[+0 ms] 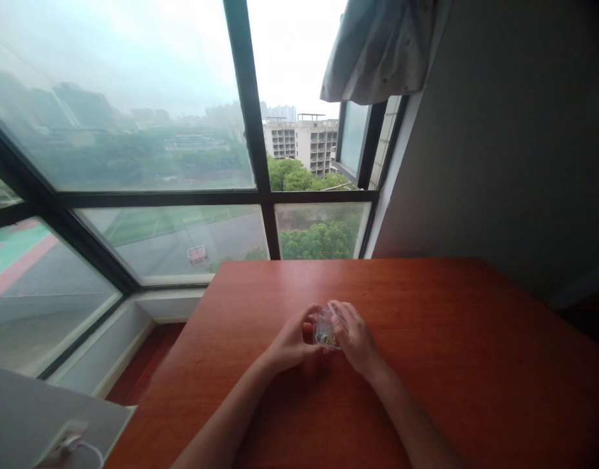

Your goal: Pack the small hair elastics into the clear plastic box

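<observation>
A small clear object (325,329), perhaps a little glass or plastic container with something pale inside, sits between my two hands above the red-brown wooden table (450,365). My left hand (292,344) curls round its left side with the thumb under it. From the right, my right hand (355,335) closes over it, fingers on top. Both hands grip it near the middle of the table. What the object is stays unclear.
A large window with dark frames (253,130) fills the wall beyond the table's far edge, with a grey curtain (377,49) bunched at the top right. A grey wall (514,143) stands to the right. A white surface with a cable (68,440) lies at the bottom left.
</observation>
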### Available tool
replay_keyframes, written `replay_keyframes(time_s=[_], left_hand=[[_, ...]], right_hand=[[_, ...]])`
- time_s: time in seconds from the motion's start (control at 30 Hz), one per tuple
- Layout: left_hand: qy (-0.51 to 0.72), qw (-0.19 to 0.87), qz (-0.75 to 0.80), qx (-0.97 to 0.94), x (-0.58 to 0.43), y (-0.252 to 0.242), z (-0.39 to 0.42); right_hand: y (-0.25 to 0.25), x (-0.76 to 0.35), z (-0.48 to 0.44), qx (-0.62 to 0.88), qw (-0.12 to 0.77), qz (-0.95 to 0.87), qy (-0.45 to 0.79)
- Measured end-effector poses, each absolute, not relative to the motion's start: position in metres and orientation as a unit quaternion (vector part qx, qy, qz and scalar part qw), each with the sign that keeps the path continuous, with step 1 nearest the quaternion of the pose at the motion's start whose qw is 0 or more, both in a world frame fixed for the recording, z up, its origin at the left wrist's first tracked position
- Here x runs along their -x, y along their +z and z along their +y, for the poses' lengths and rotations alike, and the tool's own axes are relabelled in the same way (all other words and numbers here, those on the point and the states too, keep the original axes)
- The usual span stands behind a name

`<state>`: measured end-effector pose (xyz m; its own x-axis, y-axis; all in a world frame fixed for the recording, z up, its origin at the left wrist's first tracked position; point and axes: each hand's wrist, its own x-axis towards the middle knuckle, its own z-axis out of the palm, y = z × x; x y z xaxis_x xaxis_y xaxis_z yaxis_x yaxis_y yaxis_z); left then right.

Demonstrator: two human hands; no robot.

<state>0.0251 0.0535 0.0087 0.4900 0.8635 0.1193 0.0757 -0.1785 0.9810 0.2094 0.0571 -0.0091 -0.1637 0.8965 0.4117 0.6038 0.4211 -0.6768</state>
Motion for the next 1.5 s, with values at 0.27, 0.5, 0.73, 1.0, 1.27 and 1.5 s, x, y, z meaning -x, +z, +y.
replay_keyframes(time_s=[0.27,0.5,0.73,1.0,1.27,1.5], left_hand=[[0.394,0.527,0.428,-0.62,0.007,0.021,0.069],[0.388,0.459,0.532,-0.596,0.072,0.057,0.068],[0.361,0.355,0.566,-0.651,0.1,0.046,0.072],[0.261,0.227,0.566,-0.749,0.083,0.038,0.073],[0.342,0.241,0.578,-0.701,0.098,0.039,0.077],[0.448,0.36,0.567,-0.59,0.076,0.047,0.075]], right_hand=[[-0.023,-0.218,0.066,0.542,0.422,-0.711,0.151],[-0.026,-0.217,0.066,0.552,0.389,-0.725,0.137],[-0.024,-0.217,0.065,0.554,0.386,-0.726,0.13],[-0.027,-0.219,0.066,0.55,0.379,-0.732,0.133],[-0.023,-0.216,0.064,0.553,0.406,-0.709,0.162],[-0.019,-0.217,0.066,0.566,0.445,-0.653,0.234]])
